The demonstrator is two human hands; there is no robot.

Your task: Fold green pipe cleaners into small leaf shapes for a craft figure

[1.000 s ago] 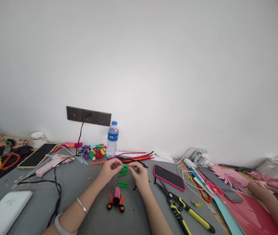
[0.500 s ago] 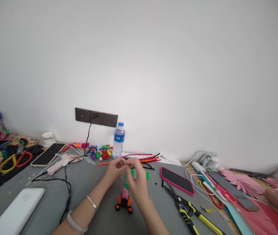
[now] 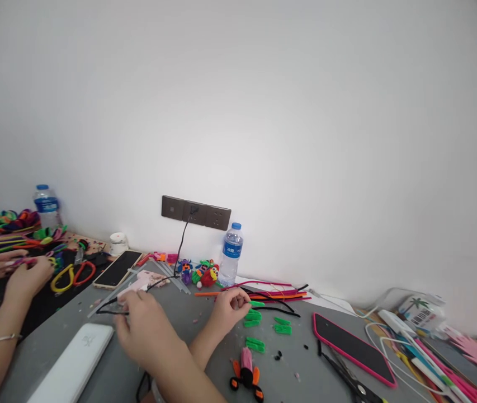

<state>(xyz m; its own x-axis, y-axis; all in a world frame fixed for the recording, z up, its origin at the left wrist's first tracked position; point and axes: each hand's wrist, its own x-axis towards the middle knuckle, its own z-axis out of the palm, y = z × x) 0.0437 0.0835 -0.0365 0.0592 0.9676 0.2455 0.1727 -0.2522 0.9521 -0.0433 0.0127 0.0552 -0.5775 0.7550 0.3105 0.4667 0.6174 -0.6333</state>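
My right hand [image 3: 143, 324] crosses over my left forearm, its fingers closed round the handle end of a pale pink hot glue gun [image 3: 138, 284] lying on the grey table. My left hand [image 3: 228, 308] is in a pinch just left of some green clothespins [image 3: 253, 318]; what sits between its fingertips is too small to make out. In front of it lies a small figure [image 3: 246, 369] with a pink body, orange pieces and black round ends. Small black bits [image 3: 278, 355] are scattered to its right.
Pipe cleaners [image 3: 280, 294], a water bottle [image 3: 228, 257] and small fuzzy figures [image 3: 204, 274] line the wall. A white power bank [image 3: 74, 364] and black cord are at left, a pink-cased phone [image 3: 353, 348] and pliers [image 3: 358, 386] at right. A co-worker's hands [image 3: 28, 277] work at far left.
The view has turned left. My hands have parted: the right has crossed leftward to the glue gun, while the left stays pinched by the clothespins. The small figure still lies on the table.
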